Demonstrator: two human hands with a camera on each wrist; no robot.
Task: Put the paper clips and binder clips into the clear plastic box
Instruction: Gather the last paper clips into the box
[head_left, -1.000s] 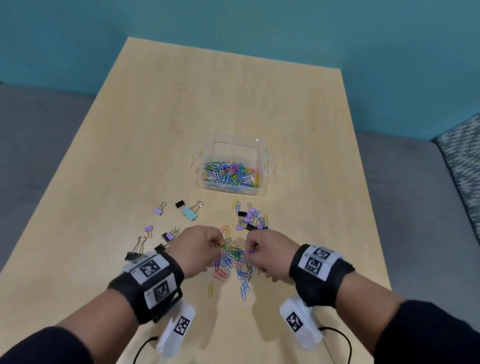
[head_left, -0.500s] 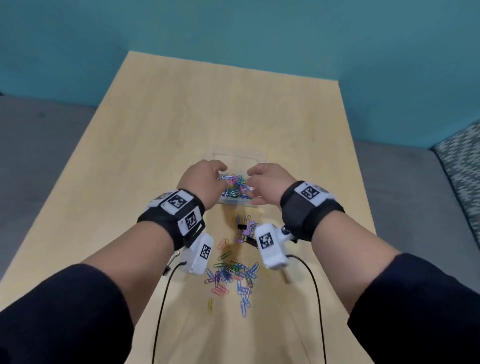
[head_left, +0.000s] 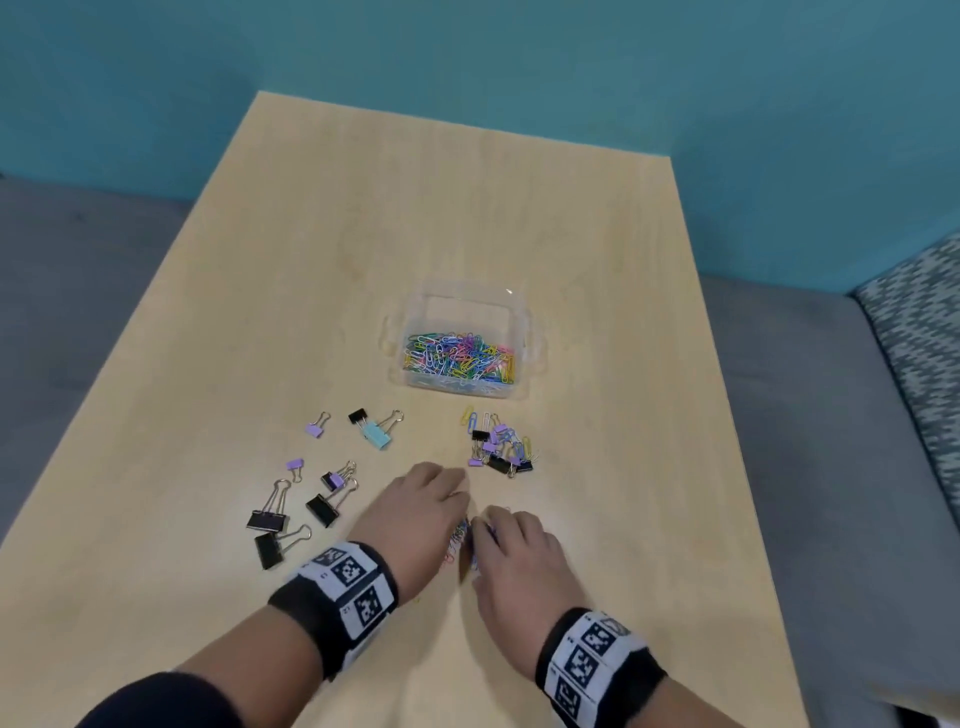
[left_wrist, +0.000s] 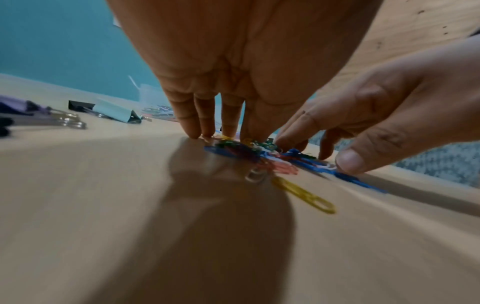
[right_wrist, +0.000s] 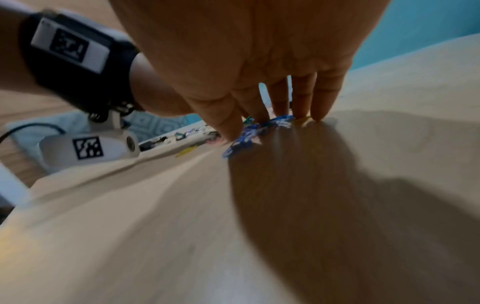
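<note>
We are corralling a small heap of coloured wire paper clips (head_left: 460, 540) between left hand (head_left: 415, 514) and right hand (head_left: 514, 556), fingers straight, holding nothing. Next: pinch, lift toward the clear plastic box (head_left: 462, 296) at twelve o'clock.

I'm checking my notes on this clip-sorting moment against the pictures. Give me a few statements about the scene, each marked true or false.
1. The clear plastic box already holds coloured paper clips. True.
2. Both hands are over the box. False: the left hand and right hand are down on the table, gathering a pile of paper clips.
3. The light blue binder clip lies in the box. False: it lies on the table.
4. Black binder clips lie left of the left hand. True.
</note>
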